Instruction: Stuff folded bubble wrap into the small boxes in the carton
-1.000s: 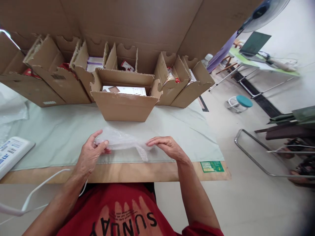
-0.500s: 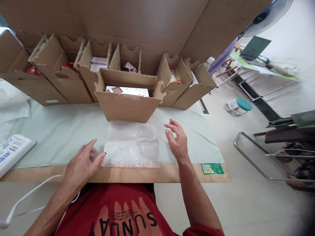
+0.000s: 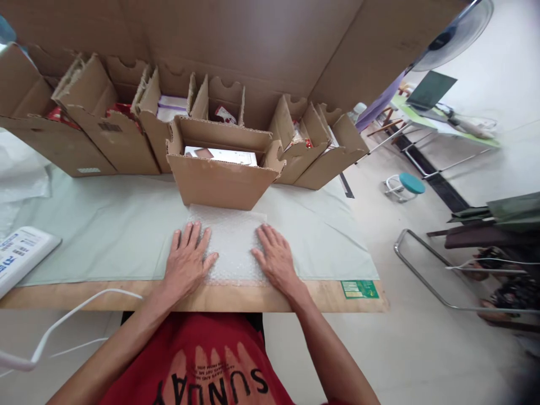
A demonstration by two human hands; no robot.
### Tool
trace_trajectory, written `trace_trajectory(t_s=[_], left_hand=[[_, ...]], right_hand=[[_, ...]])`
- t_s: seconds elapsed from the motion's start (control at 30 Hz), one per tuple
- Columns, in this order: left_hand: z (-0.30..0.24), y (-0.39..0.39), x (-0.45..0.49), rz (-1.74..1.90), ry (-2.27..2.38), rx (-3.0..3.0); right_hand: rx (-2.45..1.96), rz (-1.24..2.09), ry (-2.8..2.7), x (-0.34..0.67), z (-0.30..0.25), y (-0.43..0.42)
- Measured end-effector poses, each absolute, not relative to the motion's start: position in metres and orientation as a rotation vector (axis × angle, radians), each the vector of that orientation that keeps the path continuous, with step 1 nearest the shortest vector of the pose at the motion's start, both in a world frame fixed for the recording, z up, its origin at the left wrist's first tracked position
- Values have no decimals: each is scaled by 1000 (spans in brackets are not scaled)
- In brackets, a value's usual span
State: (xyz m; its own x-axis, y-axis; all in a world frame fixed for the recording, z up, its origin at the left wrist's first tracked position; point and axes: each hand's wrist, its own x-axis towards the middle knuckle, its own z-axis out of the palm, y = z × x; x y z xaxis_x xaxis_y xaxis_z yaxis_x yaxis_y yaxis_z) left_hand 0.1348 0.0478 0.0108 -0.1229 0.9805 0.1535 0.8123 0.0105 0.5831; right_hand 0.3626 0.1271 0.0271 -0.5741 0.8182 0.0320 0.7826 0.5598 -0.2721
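A plain white wall bounds the room at right; a black band runs along the smooth, pale grey floor near its base. Beside the wall stands a light-green-topped table with thin white metal legs, bearing an open, dark-screened laptop. Nearer: a low stool with round teal seat and white frame; at the right edge, a bent tubular metal frame. Upper right: a round fan, partly cut off. Foreground: a wood-edged worktable under pale green cloth. Lighting is bright and diffuse.
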Motion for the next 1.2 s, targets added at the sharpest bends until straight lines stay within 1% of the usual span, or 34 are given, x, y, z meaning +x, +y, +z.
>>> trace_trajectory(t_s=[0.1, 0.17, 0.27, 0.4, 0.6, 0.73, 0.83, 0.9, 0.97, 1.1, 1.2], left_hand=[[17, 37, 127, 778, 2052, 1855], [24, 40, 133, 799, 2056, 1852], [32, 59, 148, 844, 1965, 1895], [28, 76, 147, 764, 1883, 1908], [28, 50, 118, 704, 1967, 1870], [36, 48, 119, 577, 2044, 1994], [33, 54, 121, 402, 2054, 2128], [28, 55, 118, 290, 2093, 2185], [22, 52, 114, 222, 2156, 2217], [18, 42, 109, 184, 2231, 2197], [19, 39, 110, 180, 2230, 2161]], right_hand=[[-1547, 225, -2450, 405, 29, 128], [-1553, 199, -2382, 409, 35, 130], [-1395, 276, -2459, 376, 43, 136], [-1186, 392, -2659, 323, 43, 136], [-1131, 461, -2734, 318, 42, 111], [-1100, 460, -2753, 293, 51, 109], [-1086, 409, -2764, 279, 44, 120], [-1083, 358, -2774, 288, 35, 125], [-1157, 305, -2761, 311, 28, 127], [-1483, 200, -2632, 363, 29, 122], [-1606, 141, -2550, 371, 38, 117]])
